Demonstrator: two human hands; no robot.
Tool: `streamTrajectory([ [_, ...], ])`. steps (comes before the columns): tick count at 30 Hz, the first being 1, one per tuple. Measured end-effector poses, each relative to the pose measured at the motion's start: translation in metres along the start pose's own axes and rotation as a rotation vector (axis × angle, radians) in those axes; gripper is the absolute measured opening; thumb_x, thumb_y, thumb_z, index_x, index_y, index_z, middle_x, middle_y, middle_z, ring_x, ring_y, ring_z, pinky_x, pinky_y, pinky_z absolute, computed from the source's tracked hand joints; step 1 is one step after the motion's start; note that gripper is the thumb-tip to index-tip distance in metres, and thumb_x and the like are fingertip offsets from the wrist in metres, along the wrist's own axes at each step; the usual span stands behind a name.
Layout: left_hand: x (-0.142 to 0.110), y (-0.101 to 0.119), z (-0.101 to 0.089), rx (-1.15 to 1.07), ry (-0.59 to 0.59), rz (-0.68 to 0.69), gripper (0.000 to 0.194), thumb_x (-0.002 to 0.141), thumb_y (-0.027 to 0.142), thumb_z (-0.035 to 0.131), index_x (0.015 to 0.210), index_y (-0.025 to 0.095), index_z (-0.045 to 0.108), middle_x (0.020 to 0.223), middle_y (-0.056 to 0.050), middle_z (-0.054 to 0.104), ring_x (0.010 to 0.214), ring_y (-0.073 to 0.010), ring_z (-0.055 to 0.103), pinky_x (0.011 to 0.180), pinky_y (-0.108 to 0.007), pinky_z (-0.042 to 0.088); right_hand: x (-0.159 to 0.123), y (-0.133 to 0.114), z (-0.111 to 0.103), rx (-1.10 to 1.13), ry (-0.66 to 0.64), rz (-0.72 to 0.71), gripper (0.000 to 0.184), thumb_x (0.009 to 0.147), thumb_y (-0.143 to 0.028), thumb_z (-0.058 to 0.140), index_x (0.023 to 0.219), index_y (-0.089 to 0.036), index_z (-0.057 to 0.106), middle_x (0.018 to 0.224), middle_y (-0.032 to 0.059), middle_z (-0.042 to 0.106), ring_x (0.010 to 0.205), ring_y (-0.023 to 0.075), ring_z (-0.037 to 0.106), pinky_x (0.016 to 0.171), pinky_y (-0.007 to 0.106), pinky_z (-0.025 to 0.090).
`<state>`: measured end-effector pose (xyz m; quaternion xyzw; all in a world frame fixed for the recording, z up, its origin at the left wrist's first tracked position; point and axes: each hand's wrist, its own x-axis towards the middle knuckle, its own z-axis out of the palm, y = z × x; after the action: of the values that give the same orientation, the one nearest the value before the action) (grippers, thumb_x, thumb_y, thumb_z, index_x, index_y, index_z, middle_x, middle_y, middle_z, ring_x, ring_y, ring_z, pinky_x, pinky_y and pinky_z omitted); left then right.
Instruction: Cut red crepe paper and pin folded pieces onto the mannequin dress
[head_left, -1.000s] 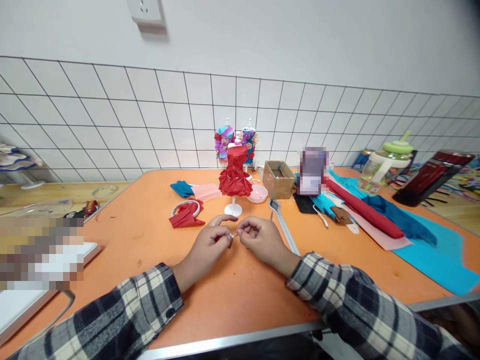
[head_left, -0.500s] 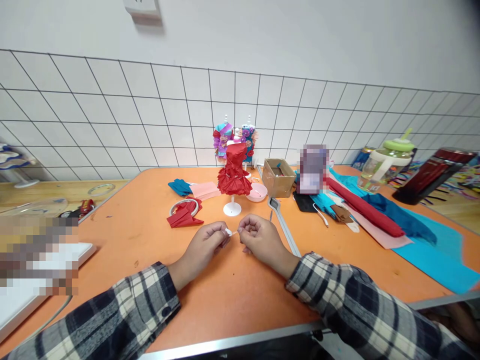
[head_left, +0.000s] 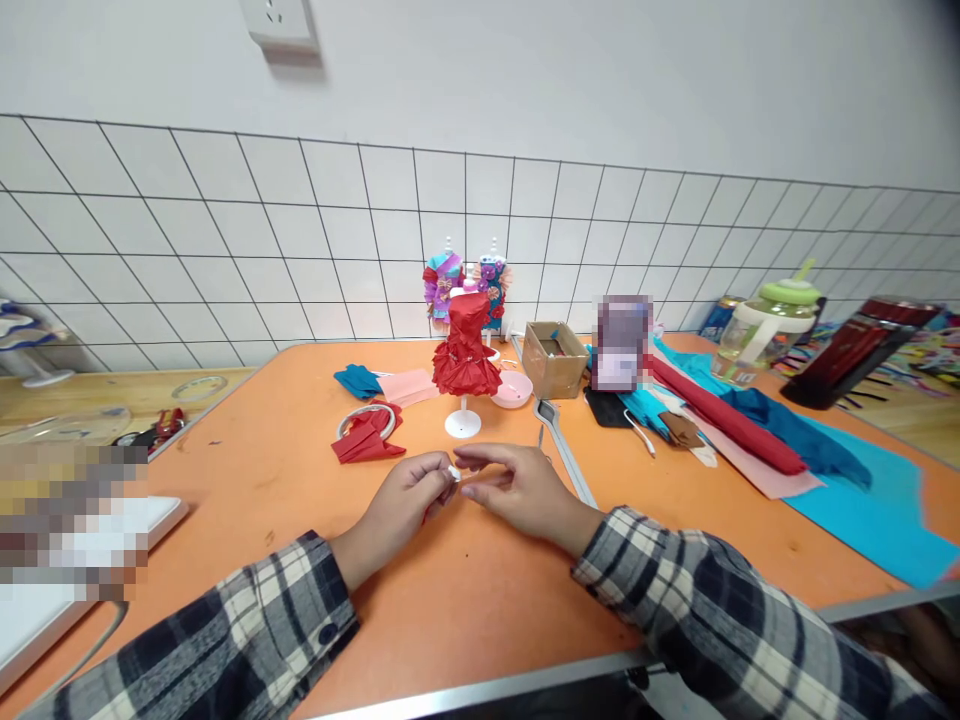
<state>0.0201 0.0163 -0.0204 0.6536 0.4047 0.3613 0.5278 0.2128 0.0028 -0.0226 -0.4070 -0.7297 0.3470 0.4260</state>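
Note:
My left hand (head_left: 415, 497) is closed, pinching a small white piece (head_left: 454, 474) between thumb and forefinger; its exact kind is too small to make out. Close by on the right, my right hand (head_left: 517, 490) has its thumb and fingers apart, fingertips just beside the white piece. Behind both hands stands a small dress form in a ruffled red dress (head_left: 466, 345) on a round white base (head_left: 463, 424). To the left lie folded red paper (head_left: 369, 440) and a roll of tape (head_left: 367, 423).
Farther back are two more dressed forms (head_left: 493, 290), a pink bowl (head_left: 513, 388) and a cardboard box (head_left: 556, 360). Tweezers (head_left: 564, 450) lie right of my hands. Blue sheets (head_left: 874, 515), a red roll (head_left: 727, 415), a bottle (head_left: 770, 330) and a dark thermos (head_left: 859, 355) occupy the right side.
My right hand has gone from a pinch to spread fingers, and its fingertips have come nearer my left hand. The left hand keeps its pinch on the white piece.

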Motion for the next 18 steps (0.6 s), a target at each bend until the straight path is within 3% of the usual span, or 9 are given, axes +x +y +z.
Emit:
streamTrajectory([
  [6,-0.001,0.002,0.0,0.073,-0.029,0.005,0.024,0.079,0.036,0.048,0.062,0.018,0.049,0.057,0.004,0.046,0.052,-0.0104,0.039,0.05,-0.024,0.03,0.0,-0.003,0.007,-0.054,0.078,0.051,0.012,0.081,-0.027,0.066,0.085,-0.023,0.076,0.085,0.0019,0.076,0.078,0.0166,0.069,0.074,0.027,0.053],
  [12,0.001,0.002,-0.001,-0.014,0.003,-0.026,0.021,0.074,0.032,0.05,0.059,0.019,0.044,0.053,0.006,0.04,0.048,-0.009,0.033,0.046,-0.023,0.025,0.004,-0.007,-0.003,-0.084,0.132,0.131,0.011,0.078,-0.02,0.062,0.079,-0.019,0.072,0.077,0.0015,0.073,0.073,0.0146,0.065,0.069,0.024,0.049],
  [18,0.009,-0.007,-0.012,-0.044,0.123,-0.046,0.026,0.079,0.03,0.051,0.057,0.018,0.043,0.051,0.006,0.04,0.047,-0.0087,0.032,0.045,-0.023,0.024,0.008,-0.007,-0.014,-0.121,0.117,0.176,0.009,0.078,-0.02,0.059,0.077,-0.017,0.068,0.074,0.0006,0.068,0.071,0.0132,0.061,0.064,0.023,0.046],
])
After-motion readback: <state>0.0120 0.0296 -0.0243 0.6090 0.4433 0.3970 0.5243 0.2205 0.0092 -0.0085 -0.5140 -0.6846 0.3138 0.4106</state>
